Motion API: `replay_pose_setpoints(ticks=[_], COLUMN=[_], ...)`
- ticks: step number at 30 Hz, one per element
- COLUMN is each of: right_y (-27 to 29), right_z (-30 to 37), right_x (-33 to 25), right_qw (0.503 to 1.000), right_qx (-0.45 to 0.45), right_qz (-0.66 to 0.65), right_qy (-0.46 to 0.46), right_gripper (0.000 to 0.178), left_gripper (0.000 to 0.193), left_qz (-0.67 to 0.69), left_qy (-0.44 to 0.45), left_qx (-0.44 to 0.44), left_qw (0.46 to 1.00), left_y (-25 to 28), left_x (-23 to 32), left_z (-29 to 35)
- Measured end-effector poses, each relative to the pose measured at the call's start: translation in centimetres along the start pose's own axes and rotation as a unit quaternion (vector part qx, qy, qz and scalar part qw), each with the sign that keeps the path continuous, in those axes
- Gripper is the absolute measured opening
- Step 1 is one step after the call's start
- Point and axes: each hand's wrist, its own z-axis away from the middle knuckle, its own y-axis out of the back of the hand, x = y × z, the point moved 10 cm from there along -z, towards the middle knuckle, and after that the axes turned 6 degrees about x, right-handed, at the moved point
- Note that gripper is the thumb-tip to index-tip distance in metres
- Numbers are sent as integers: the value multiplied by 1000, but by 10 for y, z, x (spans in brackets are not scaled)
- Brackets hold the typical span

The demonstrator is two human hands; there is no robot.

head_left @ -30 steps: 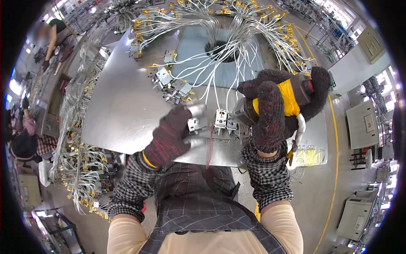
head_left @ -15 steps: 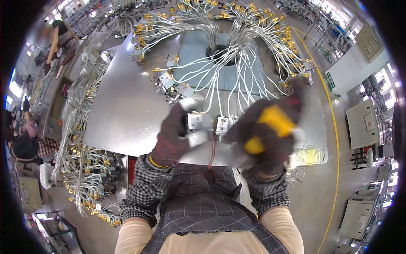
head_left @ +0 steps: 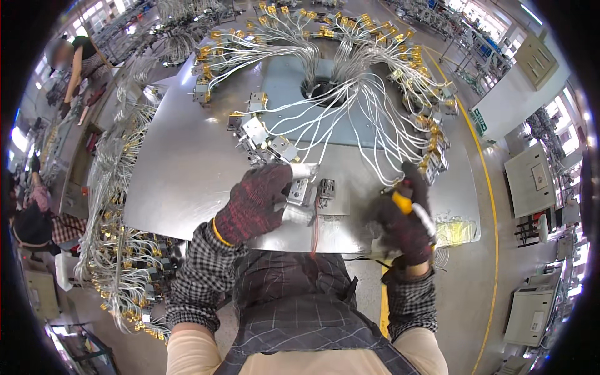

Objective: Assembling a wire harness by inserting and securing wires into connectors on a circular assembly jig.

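My left hand (head_left: 253, 203), in a dark red knit glove with silver-white wrapped fingertips, is closed around a small silver metal block (head_left: 302, 192) at the table's near edge. Just right of the block stands a small dark metal fixture (head_left: 326, 189) on a flat plate. My right hand (head_left: 403, 219), gloved and partly blurred, is closed on a yellow-and-black object (head_left: 403, 203) whose full shape is hidden. Beyond that hand, white cables (head_left: 375, 140) fan out toward small metal connector blocks with yellow parts (head_left: 435, 147). Thin reddish wires (head_left: 315, 234) hang beside the fixture.
The shiny metal table (head_left: 181, 169) has a blue-grey panel (head_left: 281, 78) with a dark round hole (head_left: 322, 92). More metal blocks (head_left: 256, 131) lie left of centre. A clear yellowish packet (head_left: 456, 231) is at the right corner. Cable bundles (head_left: 119, 262) hang at left; a person (head_left: 78, 69) works beyond.
My right hand has swung right, away from the fixture, with the yellow-and-black object. The white piece at the fixture is gone from there. My left hand still grips the block.
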Motion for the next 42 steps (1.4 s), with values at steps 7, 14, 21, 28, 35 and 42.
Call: replay_pose_setpoints(ticks=[7,14,21,28,35,42], right_y=[55,43,-4,-42,-46,-37], right_z=[-56,-64,-50,-43,-36,-44], right_x=[2,-64,-165,-146,-156,-143], right_qw=[996,998,924,908,916,909], right_qx=[-5,60,109,117,85,129], right_qz=[84,-13,-285,-330,-267,-281], right_qy=[-15,-7,232,232,289,278], right_gripper=[54,64,65,70,73,73], left_gripper=[64,48,64,60,54,54], left_qz=[69,131,74,17,15,21], left_qy=[23,63,102,95,120,109], left_qx=[-40,-6,-9,-45,-86,-60], left_qw=[997,989,992,994,989,992], left_y=[-16,-25,-34,-48,-48,-47], left_x=[-4,3,6,8,11,8], left_z=[-23,-25,-34,-37,-44,-42])
